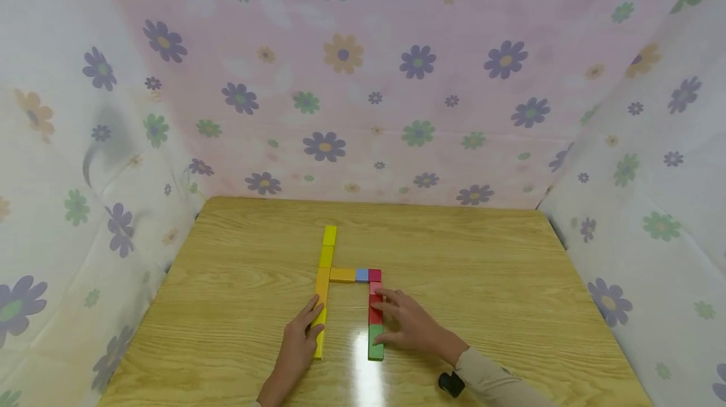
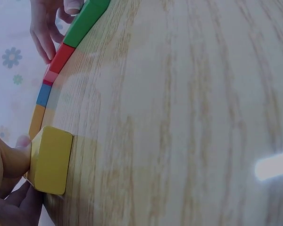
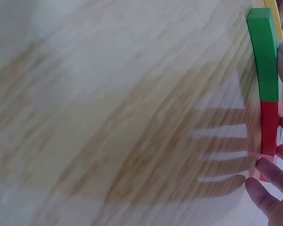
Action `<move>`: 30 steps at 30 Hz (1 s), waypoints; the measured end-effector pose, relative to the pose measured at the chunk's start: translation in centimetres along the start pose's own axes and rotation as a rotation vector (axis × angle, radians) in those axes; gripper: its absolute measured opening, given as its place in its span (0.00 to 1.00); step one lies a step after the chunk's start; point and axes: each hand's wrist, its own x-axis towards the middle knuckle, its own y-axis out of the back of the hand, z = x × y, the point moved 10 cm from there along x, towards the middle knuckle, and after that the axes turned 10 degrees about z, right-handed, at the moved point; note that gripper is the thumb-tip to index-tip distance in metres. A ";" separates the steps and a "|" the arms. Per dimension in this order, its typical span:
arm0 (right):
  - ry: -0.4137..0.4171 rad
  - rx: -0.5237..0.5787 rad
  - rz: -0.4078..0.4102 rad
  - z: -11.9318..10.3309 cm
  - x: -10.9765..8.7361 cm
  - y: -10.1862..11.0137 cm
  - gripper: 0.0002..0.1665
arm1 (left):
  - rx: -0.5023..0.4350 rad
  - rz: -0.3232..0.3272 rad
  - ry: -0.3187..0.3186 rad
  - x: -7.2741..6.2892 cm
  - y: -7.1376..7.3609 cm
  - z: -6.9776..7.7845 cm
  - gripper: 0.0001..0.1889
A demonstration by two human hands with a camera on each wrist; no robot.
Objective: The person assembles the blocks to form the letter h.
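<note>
Wooden blocks lie on the table in a shape like a lowercase h. My left hand (image 1: 299, 331) holds the near yellow block (image 2: 54, 160) of the left column, thumb over its top and fingers along its left side. An orange block (image 1: 322, 284) adjoins it, with a fingertip over its near end. My right hand (image 1: 411, 322) rests on the right column, fingers spread. Its thumb touches the green block (image 3: 266, 61); fingertips lie at the red block (image 3: 269, 127) and the pink block (image 1: 376, 288).
Two more yellow blocks (image 1: 329, 235) extend the left column away from me. A crossing row has an orange block (image 1: 343, 275), a blue block (image 1: 362, 275) and a dark red block (image 1: 375, 275). A small black object (image 1: 451, 384) sits by the right sleeve (image 1: 499, 378). Flowered cloth (image 1: 368, 111) encloses the table (image 1: 482, 256).
</note>
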 end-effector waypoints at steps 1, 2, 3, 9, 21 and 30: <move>0.005 0.001 0.001 0.0 0.0 0.0 0.43 | 0.002 0.003 -0.003 0.0 0.0 0.0 0.23; 0.007 0.005 0.002 0.1 0.0 0.0 0.43 | 0.004 0.003 0.003 0.0 0.0 -0.1 0.23; 0.009 0.010 0.003 0.1 0.0 0.1 0.43 | 0.005 0.003 0.005 0.0 0.1 -0.2 0.23; 0.004 0.003 -0.012 0.2 -0.2 -0.2 0.43 | 0.004 -0.013 0.025 0.0 -0.1 -0.5 0.23; 0.047 -0.033 -0.002 -0.3 0.1 -0.1 0.43 | 0.027 -0.021 0.020 0.1 0.1 -0.5 0.23; 0.021 0.009 0.041 0.0 -0.3 0.2 0.37 | 0.046 -0.012 -0.014 -0.4 0.3 -1.1 0.22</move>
